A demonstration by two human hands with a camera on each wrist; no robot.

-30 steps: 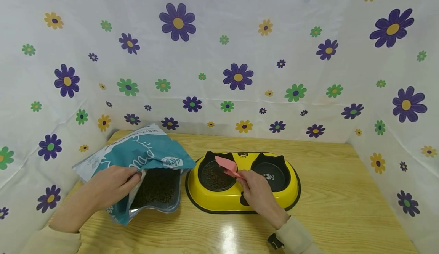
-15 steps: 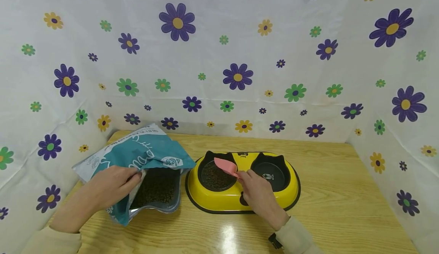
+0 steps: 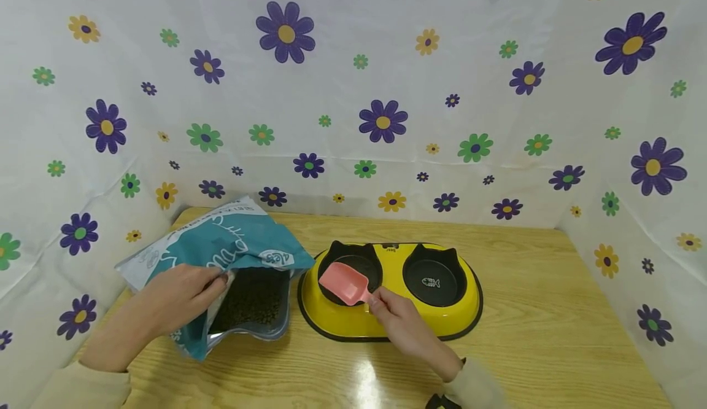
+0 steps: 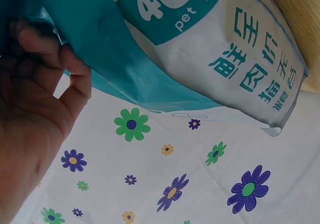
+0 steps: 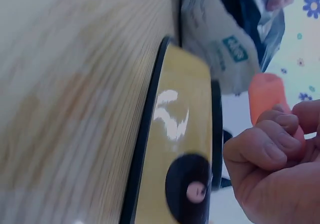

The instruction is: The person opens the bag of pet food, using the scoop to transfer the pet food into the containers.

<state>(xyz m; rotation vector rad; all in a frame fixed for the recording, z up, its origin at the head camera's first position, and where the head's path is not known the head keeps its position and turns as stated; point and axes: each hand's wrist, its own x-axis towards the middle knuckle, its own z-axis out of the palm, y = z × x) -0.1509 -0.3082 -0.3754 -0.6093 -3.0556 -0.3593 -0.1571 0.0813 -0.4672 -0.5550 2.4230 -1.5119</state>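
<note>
My left hand [image 3: 171, 301] pinches the rim of the teal and white food bag [image 3: 212, 240], whose mouth stands wide; the left wrist view shows the fingers [image 4: 75, 79] at the teal edge of the bag [image 4: 115, 54]. Brown kibble [image 3: 251, 298] shows inside. In my right hand [image 3: 405, 326] is the handle of a pink scoop [image 3: 345, 283], its bowl up and looking empty, above the left dish [image 3: 364, 261] of a yellow double feeder [image 3: 392, 320]. The scoop hides most of that dish. In the right wrist view the hand [image 5: 280, 169] grips the scoop [image 5: 267, 91].
The feeder's right dish [image 3: 433, 283] holds no food and has a fish drawing. Flower-patterned white cloth [image 3: 331, 89] stands behind and along both sides of the wooden table [image 3: 530, 292]. A dark strap piece [image 3: 442, 401] lies by the right sleeve.
The scoop has turned from its tilt so that its bowl faces up, and it has moved left and nearer the front with my right hand. My left hand stays on the bag.
</note>
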